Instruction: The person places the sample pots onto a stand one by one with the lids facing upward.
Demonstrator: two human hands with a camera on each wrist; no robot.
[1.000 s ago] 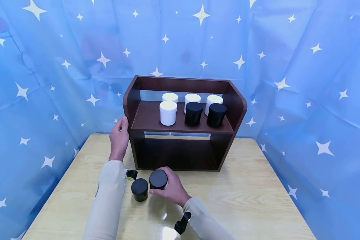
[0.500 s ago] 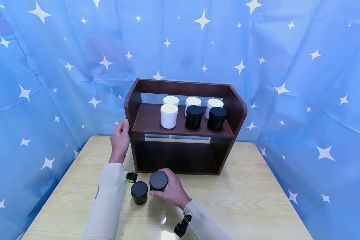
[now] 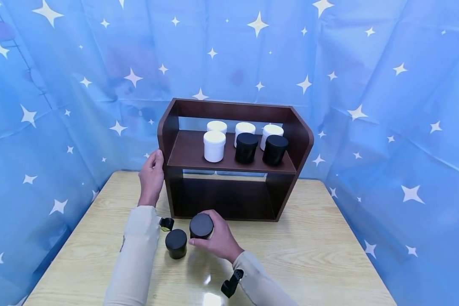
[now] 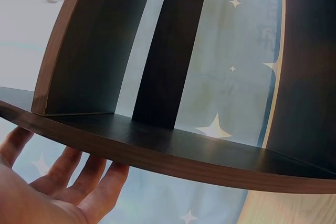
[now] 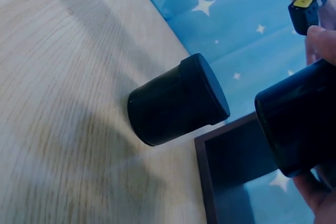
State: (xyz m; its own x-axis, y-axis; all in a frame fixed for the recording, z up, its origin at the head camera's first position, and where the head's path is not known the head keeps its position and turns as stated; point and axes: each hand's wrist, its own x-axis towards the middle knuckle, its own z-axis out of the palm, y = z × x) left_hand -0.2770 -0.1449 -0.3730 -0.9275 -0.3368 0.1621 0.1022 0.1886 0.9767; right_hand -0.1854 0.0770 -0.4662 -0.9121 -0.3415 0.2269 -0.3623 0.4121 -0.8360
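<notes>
My right hand (image 3: pixel 222 241) grips a black lidded jar (image 3: pixel 201 226) between thumb and fingers, in front of the shelf's base. In the right wrist view this held jar (image 5: pixel 302 116) is raised off the table. Just left of it a second black jar (image 3: pixel 176 244) stands upright on the table. My left hand (image 3: pixel 151 178) rests against the outer left side of a dark brown two-tier shelf (image 3: pixel 229 169). Seen from the left wrist, its fingers (image 4: pixel 107 187) extend with their tips touching the side panel.
Several jars stand on the upper tier: a white jar (image 3: pixel 214 147) in front, white ones behind, and two black jars (image 3: pixel 246 148) toward the right. The lower tier (image 3: pixel 223 197) is dark inside. A light wooden table (image 3: pixel 310 250) bears everything, with a blue star-patterned curtain (image 3: pixel 386 106) around it.
The head view shifts slightly. Both hands keep their places, the right hand still gripping the black jar and the left hand against the shelf's side.
</notes>
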